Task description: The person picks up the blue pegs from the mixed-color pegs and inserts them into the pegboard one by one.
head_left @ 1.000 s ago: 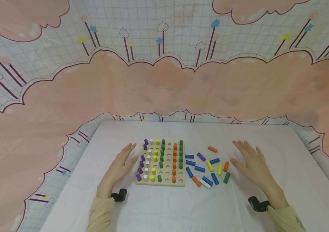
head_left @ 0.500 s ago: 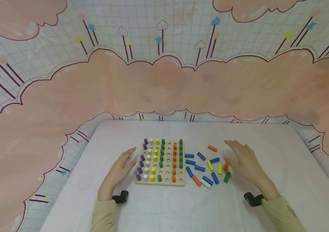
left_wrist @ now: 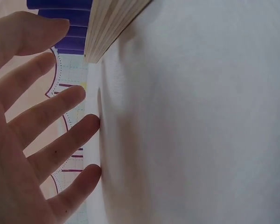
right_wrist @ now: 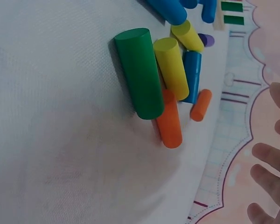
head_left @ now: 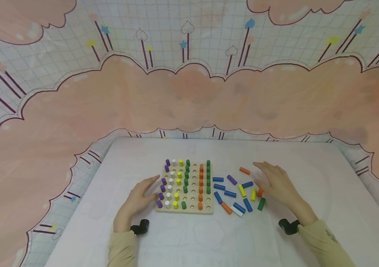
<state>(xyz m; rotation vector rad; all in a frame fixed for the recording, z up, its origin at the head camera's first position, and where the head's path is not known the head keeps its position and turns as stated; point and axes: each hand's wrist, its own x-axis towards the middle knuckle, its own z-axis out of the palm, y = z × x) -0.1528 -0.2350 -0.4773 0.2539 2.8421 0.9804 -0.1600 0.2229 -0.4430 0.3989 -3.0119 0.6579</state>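
Observation:
A wooden pegboard (head_left: 184, 211) lies on the table, with upright pegs in purple, white, yellow, green and orange; some holes are bare. At its left edge my left hand (head_left: 139, 196) has its fingers spread, thumb close to the purple pegs (left_wrist: 77, 28); whether it touches them I cannot tell. My right hand (head_left: 280, 185) hovers by the right side of the loose pegs, fingers extended and holding nothing. Nearest to it are an orange peg (right_wrist: 171, 126), partly covered in the head view, a green peg (right_wrist: 141, 74) and a yellow peg (right_wrist: 171, 70).
Between board and right hand lie several blue pegs (head_left: 230, 194), a purple peg (head_left: 232, 180), a white peg (head_left: 236, 211) and more orange ones, including a far orange peg (head_left: 244, 171). A white cloth covers the table (head_left: 242, 241); a patterned curtain (head_left: 189, 100) hangs behind.
My right hand has moved left, toward the loose pegs, and now partly covers an orange one. The left hand has shifted slightly right toward the board. Pegs and board have not moved.

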